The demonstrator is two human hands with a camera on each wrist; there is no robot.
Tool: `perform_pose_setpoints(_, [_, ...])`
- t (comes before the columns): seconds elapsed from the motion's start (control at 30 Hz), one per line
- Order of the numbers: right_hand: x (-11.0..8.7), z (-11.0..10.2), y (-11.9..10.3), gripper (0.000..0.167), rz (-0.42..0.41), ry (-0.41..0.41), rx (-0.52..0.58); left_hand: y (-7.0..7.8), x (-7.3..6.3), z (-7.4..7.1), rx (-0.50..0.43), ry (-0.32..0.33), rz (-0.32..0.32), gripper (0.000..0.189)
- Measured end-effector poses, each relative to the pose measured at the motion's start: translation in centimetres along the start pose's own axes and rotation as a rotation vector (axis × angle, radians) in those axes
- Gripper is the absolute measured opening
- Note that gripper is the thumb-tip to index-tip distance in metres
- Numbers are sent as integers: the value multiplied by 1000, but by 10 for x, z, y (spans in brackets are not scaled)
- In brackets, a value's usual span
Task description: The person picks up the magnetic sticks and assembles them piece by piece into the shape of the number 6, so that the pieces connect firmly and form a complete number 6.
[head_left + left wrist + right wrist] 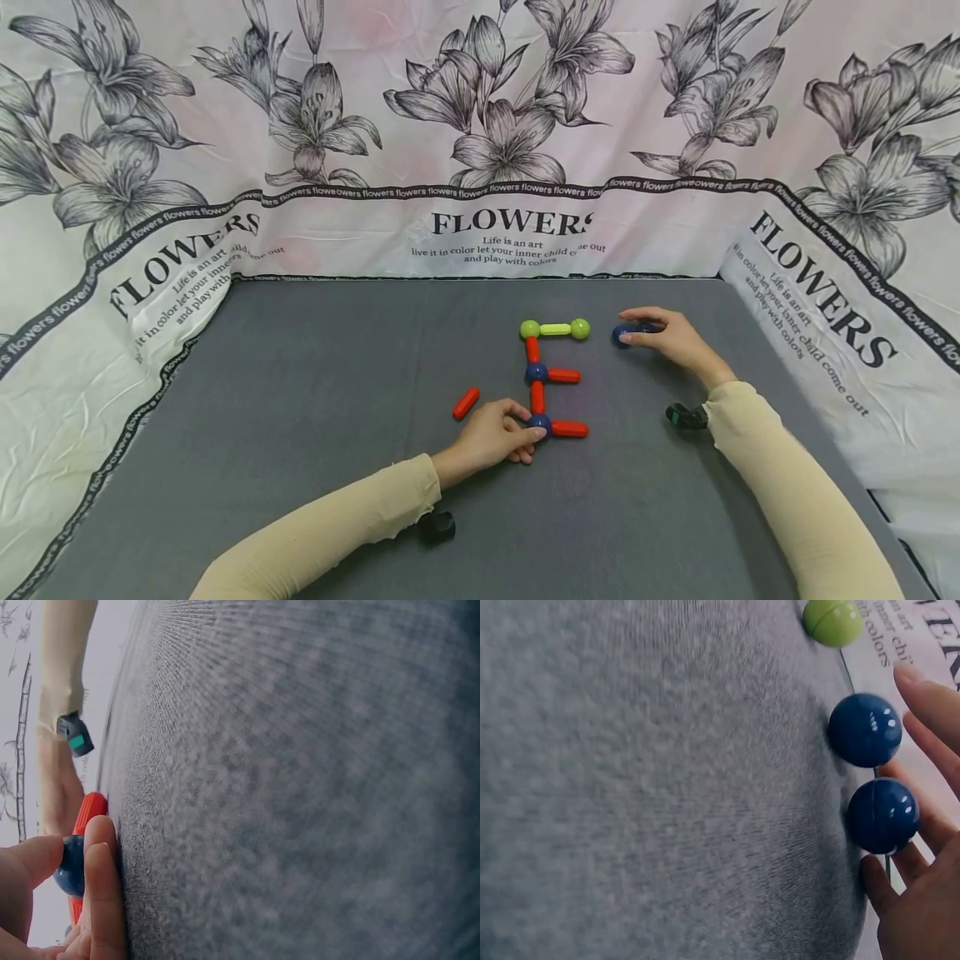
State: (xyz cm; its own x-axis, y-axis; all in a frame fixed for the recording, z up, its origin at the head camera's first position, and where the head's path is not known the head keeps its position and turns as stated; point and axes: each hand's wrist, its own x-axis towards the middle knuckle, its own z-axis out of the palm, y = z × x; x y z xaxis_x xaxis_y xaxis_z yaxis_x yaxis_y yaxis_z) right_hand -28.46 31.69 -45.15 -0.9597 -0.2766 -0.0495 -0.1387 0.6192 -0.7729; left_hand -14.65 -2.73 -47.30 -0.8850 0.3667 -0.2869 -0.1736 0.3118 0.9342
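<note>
My left hand [491,433] pinches the blue ball [540,426] at the near end of a joined figure of balls and sticks; the left wrist view shows thumb and fingers on opposite sides of this blue ball [70,866]. Red sticks [537,397] run up the figure through a middle blue ball [536,372] to a green ball [530,330]. Farther right, my right hand [671,337] arches over two blue balls, fingers spread. Both show whole in the right wrist view, one blue ball [865,730] beside another blue ball [883,816], with fingers behind them.
A loose red stick [466,403] lies left of the figure. At the figure's top, a light green stick [556,330] leads to a second green ball [580,329]. Flower-printed cloth [510,233] borders the grey tabletop [315,375] at the back and sides.
</note>
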Motion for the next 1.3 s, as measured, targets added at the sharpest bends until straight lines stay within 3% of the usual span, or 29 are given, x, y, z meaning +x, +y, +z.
perform_pose_setpoints(0.33, [5,-3,10,60,58,-64,4,1,1,1,-1,-9,-6,35])
perform_pose_setpoints(0.6, [7,0,12,62,83,-64,12,5,1,-8,-73,-88,-34,36])
perform_pose_setpoints(0.7, [8,1,9,61,87,-63,8,7,1,-13,-45,-97,-26,40])
perform_pose_setpoints(0.87, [1,1,-9,58,101,-78,44,22,5,-21,154,9,113,39])
perform_pose_setpoints(1.03, [-5,0,-20,56,121,-79,67,42,22,-25,314,100,278,35])
perform_pose_setpoints(1.13, [-2,1,-11,57,115,-73,52,48,36,-23,375,114,327,36])
perform_pose_setpoints(1.3, [6,5,8,59,103,-56,35,53,61,-17,479,80,368,39])
